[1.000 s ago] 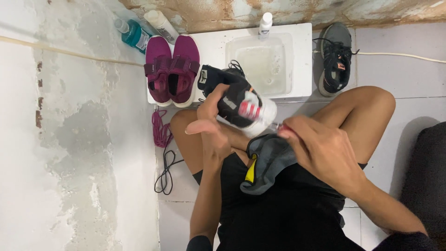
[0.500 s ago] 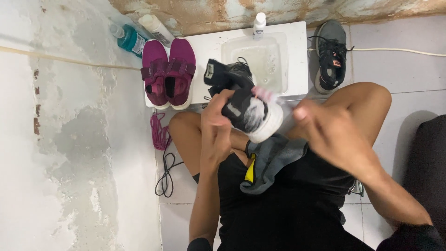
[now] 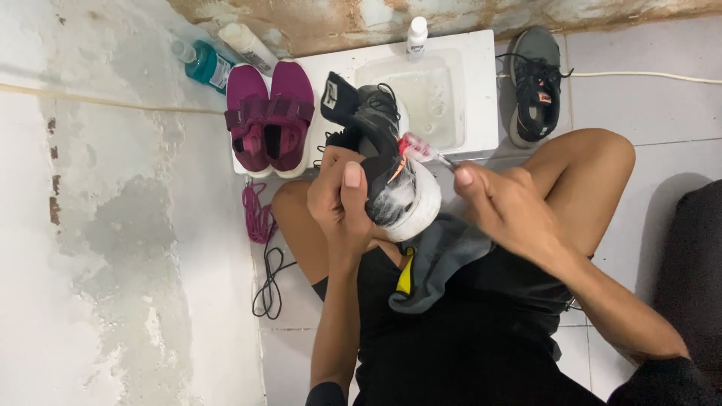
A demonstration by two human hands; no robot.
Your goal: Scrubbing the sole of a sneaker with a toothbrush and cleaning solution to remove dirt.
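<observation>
Fingers (image 3: pixel 352 180) clasp foamy black sneaker (image 3: pixel 383 177); bristly toothbrush (image 3: pixel 421 149), seemingly, scrubs it.

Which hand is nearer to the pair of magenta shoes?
Left. The left hand holds the black sneaker just beside the magenta shoes; the right hand is farther away.

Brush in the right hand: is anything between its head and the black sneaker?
Nothing visible. The right hand holds the brush with its head right at the soapy heel end of the black sneaker, which the left hand grips above the grey cloth on the lap.
</observation>
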